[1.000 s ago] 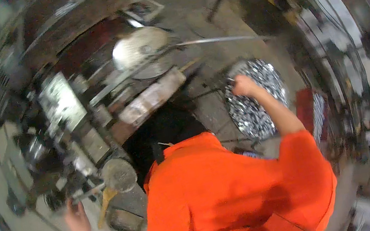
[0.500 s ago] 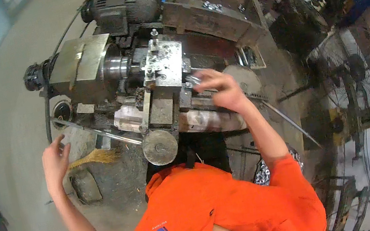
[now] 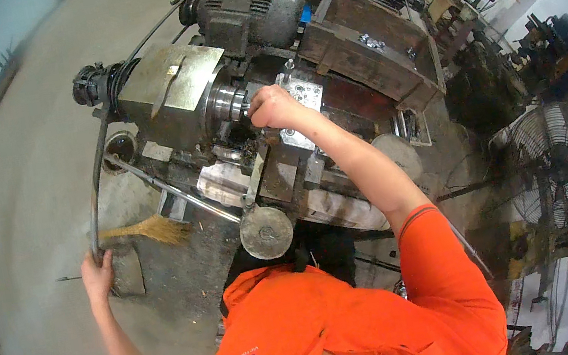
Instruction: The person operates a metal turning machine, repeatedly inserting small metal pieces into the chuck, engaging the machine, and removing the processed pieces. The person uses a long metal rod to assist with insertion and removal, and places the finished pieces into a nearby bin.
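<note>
My left hand [image 3: 98, 277] is closed round the lower end of a long dark lever [image 3: 101, 175], which runs up to the lathe's headstock. The right hand [image 3: 273, 108], fingers pinched together, is at the front of the shiny spindle chuck [image 3: 228, 103]. A small metal part is at its fingertips, mostly hidden by them. Beneath my right wrist lies the bright steel tool block [image 3: 305, 91] on the cross slide. A round grey handwheel [image 3: 266, 232] is nearest my body.
Behind the lathe are a ribbed motor [image 3: 263, 17] and a rusty metal box [image 3: 360, 50] with small shiny parts on it. A straw broom [image 3: 156, 230] and a flat dark piece [image 3: 125, 270] lie on the floor at left. A caged fan [image 3: 551, 164] stands at right.
The right hand has moved left, from beside the tool block to the chuck, carrying a small shiny part. My left hand has lowered and closed on the lever. The view has shifted.
</note>
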`<state>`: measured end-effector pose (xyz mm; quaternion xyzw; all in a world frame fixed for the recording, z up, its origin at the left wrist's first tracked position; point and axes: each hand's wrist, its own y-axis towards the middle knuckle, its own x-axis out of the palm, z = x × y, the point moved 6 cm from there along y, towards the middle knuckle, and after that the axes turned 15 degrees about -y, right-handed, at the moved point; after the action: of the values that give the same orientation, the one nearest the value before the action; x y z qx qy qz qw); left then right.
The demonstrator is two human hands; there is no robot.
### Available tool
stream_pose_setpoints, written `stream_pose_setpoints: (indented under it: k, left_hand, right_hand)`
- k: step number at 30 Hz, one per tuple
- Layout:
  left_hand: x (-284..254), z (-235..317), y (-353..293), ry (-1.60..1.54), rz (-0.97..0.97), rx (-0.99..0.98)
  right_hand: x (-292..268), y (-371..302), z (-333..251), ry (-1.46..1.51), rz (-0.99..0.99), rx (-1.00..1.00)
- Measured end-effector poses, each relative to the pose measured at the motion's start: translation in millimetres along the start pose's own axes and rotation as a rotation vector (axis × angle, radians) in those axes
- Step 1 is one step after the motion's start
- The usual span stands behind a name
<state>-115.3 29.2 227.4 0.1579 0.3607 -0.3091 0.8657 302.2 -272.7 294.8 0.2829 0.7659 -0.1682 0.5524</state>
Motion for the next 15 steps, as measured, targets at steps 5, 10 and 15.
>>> stream_pose_setpoints:
  k: [5,10,15]
  left_hand:
    - [4.0,0.6,9.4,0.040,0.020,-0.017]
    - [3.5,4.4,16.4,0.063,-0.037,-0.073]
    - [5.6,4.2,31.4,0.250,-0.013,-0.094]
  right_hand:
    - [-5.7,-1.9,-4.3,0.039,0.054,-0.002]
    - [-4.5,13.6,-7.5,0.048,0.043,0.135]
    - [-19.7,17.1,-19.3,-0.037,0.244,-0.084]
